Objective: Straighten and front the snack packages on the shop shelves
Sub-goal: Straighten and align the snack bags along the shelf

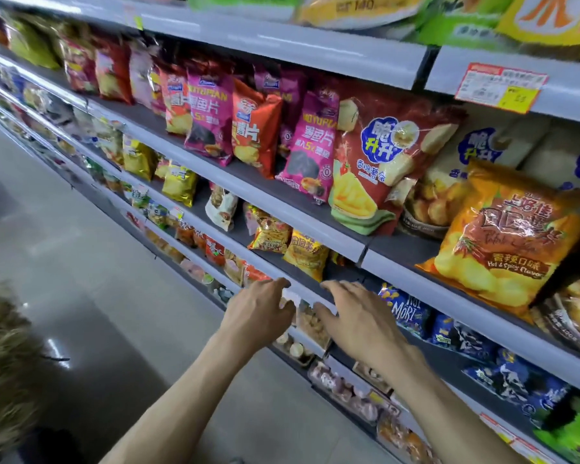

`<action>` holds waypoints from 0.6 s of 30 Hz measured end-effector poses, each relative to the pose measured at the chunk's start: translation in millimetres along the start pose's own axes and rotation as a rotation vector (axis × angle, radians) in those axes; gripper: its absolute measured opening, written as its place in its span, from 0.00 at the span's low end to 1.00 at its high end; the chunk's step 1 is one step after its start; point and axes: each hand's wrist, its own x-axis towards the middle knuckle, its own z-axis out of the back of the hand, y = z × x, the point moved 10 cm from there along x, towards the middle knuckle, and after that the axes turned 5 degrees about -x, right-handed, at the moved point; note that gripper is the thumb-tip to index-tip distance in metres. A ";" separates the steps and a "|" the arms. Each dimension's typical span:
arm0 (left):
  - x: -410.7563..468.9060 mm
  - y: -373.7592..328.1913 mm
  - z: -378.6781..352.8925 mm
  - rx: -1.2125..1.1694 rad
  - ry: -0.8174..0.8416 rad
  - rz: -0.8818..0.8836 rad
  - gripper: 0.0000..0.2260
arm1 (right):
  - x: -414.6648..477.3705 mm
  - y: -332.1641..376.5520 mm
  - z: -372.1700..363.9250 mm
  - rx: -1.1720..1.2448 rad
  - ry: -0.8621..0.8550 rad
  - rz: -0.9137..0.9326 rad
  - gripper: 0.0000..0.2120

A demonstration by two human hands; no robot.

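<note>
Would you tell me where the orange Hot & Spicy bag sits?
The orange Hot & Spicy bag stands far right on the middle shelf, beside the red fries bag.

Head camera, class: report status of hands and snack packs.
Left hand, right hand open, reaching at clear pale-snack packet. Nothing gripped. Grey shelf edge crosses in front.

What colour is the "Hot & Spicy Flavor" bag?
Orange and yellow bag, head view.

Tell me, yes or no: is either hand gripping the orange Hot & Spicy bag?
No. The orange Hot & Spicy bag sits untouched, while the left hand and right hand reach the shelf below.
</note>
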 end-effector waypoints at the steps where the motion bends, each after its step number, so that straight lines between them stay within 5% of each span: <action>1: 4.3 15.0 7.6 0.003 -0.002 0.013 0.21 | 9.9 12.9 -1.3 -0.006 0.008 0.004 0.25; 11: 56.8 145.5 95.7 0.012 -0.075 0.079 0.19 | 105.9 113.1 -7.1 0.005 -0.044 -0.018 0.23; 18: 104.6 130.5 147.5 0.040 -0.147 -0.022 0.16 | 133.5 111.9 35.0 -0.009 -0.186 -0.062 0.20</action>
